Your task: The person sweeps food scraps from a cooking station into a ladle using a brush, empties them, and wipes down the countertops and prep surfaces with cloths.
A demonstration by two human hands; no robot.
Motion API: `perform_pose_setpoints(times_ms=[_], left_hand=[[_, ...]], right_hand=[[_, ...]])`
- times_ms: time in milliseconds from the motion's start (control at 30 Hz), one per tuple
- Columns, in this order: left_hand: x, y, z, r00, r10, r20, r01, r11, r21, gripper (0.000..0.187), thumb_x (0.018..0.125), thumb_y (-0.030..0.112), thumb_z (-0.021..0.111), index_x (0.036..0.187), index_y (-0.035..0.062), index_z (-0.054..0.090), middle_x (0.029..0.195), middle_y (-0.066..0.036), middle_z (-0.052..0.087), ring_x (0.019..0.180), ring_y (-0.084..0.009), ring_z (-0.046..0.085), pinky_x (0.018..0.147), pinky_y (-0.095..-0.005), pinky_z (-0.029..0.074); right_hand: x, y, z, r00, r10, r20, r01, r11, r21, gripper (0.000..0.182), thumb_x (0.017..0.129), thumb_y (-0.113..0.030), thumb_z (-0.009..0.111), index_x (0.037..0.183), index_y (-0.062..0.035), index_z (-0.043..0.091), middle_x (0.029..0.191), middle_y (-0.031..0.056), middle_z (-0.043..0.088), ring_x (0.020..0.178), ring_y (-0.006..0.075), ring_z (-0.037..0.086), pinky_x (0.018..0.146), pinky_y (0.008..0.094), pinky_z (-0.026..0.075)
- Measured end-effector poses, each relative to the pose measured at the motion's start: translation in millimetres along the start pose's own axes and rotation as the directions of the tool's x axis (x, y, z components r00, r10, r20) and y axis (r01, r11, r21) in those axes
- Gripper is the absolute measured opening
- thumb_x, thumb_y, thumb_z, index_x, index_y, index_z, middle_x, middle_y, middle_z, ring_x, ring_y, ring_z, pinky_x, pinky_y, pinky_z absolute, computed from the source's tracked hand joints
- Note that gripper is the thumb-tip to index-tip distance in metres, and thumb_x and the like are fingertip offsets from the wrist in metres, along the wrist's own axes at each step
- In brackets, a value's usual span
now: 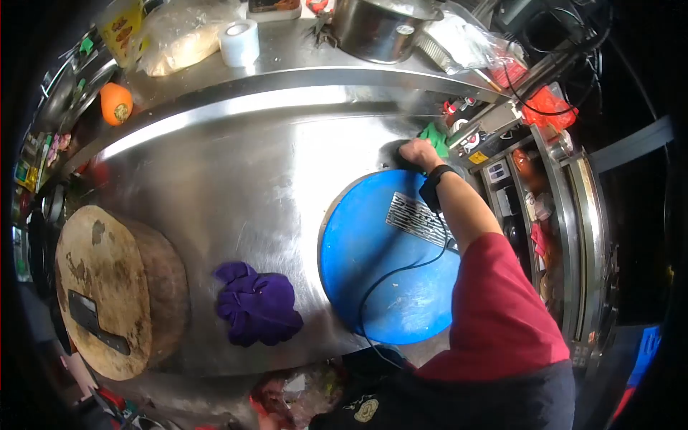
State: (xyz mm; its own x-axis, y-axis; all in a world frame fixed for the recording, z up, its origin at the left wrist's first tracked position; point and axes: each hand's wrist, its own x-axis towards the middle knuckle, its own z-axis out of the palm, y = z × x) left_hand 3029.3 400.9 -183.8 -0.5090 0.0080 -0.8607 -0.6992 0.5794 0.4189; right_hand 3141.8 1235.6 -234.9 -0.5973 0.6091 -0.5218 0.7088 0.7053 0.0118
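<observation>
My right hand [419, 152], with a black band on its wrist, reaches to the far right corner of the steel counter [236, 172]. Its fingers are curled down, and what they close on is hidden; a dark patch shows under them. Touching or just behind the hand is a green cloth [436, 139]. Beneath my forearm lies a round blue board [387, 265] with a striped label and a thin black cable across it. A crumpled purple cloth [259, 304] rests left of the board. My left hand is out of view.
On the left, a thick round wooden chopping block [107, 272] carries a dark cleaver [97, 322]. Along the back shelf stand a tape roll [239, 43], a metal pot [380, 29] and plastic bags. A shelf rack [566, 215] borders the right side.
</observation>
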Motion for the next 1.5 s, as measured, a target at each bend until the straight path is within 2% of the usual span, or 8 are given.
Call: perform_pose_setpoints(times_ms=[200,433,500,833,967,1267,1367,1500], left_hand=[[-15,5,-3,1.0,0.021,-0.018,-0.021,1.0,0.021,0.039,0.063,-0.005,0.055,0.1,0.0059,0.059,0.082,-0.004,0.06,0.069,-0.0207,0.06,0.057,-0.0342,0.05],[-23,9,1,0.998,0.056,-0.028,-0.055,0.998,0.024,0.037,0.064,-0.005,0.055,0.098,0.0063,0.059,0.08,-0.003,0.06,0.067,-0.02,0.06,0.056,-0.0338,0.049],[-24,11,2,0.998,0.063,-0.027,-0.063,0.998,0.023,0.036,0.064,-0.005,0.055,0.098,0.0065,0.059,0.08,-0.003,0.06,0.066,-0.0198,0.06,0.055,-0.0337,0.049],[-28,0,11,0.997,0.074,-0.025,-0.073,0.996,0.05,0.034,0.065,-0.005,0.055,0.097,0.0067,0.06,0.079,-0.003,0.06,0.065,-0.0187,0.059,0.054,-0.0331,0.048],[-25,2,9,0.999,-0.018,-0.029,0.02,0.998,0.064,0.037,0.065,-0.006,0.055,0.1,0.0051,0.059,0.086,-0.002,0.062,0.073,-0.0191,0.06,0.063,-0.0338,0.05],[-29,6,6,0.996,0.088,0.029,-0.089,0.996,0.012,0.042,0.063,-0.008,0.053,0.103,0.0036,0.059,0.092,-0.003,0.062,0.087,-0.0207,0.06,0.076,-0.034,0.049],[-32,11,3,0.994,0.095,0.055,-0.099,0.991,0.084,0.04,0.063,-0.009,0.053,0.1,0.0033,0.059,0.089,-0.002,0.061,0.085,-0.0197,0.059,0.074,-0.0331,0.049],[-30,6,-2,0.973,0.217,0.074,-0.214,0.976,-0.039,0.036,0.063,-0.009,0.053,0.096,0.0028,0.059,0.085,0.0,0.058,0.08,-0.0177,0.058,0.071,-0.0316,0.049]], right_hand=[[-39,-165,-44,0.952,0.281,-0.123,-0.187,0.85,0.493,0.051,0.089,-0.026,0.041,0.128,0.0067,0.046,0.132,0.0258,0.046,0.121,0.0429,0.05,0.099,0.0462,0.043],[-80,-306,-17,0.767,-0.624,-0.151,0.631,0.776,-0.001,0.042,0.079,-0.018,0.053,0.114,0.0056,0.052,0.111,0.0262,0.057,0.098,0.0375,0.062,0.083,0.0444,0.052],[-121,-342,-13,0.784,-0.55,-0.288,0.616,0.632,0.471,0.038,0.077,-0.018,0.056,0.109,0.0028,0.055,0.106,0.027,0.06,0.101,0.0379,0.061,0.088,0.0439,0.049],[2,-222,-134,0.893,-0.373,-0.251,0.429,0.54,0.724,0.046,0.08,-0.019,0.053,0.123,-0.0023,0.056,0.104,0.0235,0.066,0.092,0.0333,0.066,0.083,0.0384,0.052],[5,-293,-88,0.954,-0.193,-0.231,0.26,0.914,0.31,0.051,0.086,-0.029,0.051,0.136,-0.0369,0.045,0.145,0.0066,0.034,0.133,0.0417,0.028,0.096,0.0749,0.024],[-230,-358,-98,0.766,-0.632,-0.115,0.64,0.767,0.048,0.078,0.079,-0.043,0.062,0.146,-0.017,0.032,0.143,0.0148,0.036,0.132,0.0354,0.034,0.105,0.062,0.023],[-272,-400,-26,0.631,-0.776,-0.004,0.774,0.63,-0.064,0.073,0.074,-0.029,0.07,0.135,-0.0013,0.041,0.12,0.0303,0.045,0.105,0.0428,0.056,0.075,0.0441,0.055],[-263,-460,-1,0.652,-0.684,-0.326,0.756,0.558,0.342,0.05,0.07,-0.007,0.067,0.115,0.0039,0.049,0.109,0.0312,0.048,0.085,0.0423,0.061,0.074,0.0456,0.054]])
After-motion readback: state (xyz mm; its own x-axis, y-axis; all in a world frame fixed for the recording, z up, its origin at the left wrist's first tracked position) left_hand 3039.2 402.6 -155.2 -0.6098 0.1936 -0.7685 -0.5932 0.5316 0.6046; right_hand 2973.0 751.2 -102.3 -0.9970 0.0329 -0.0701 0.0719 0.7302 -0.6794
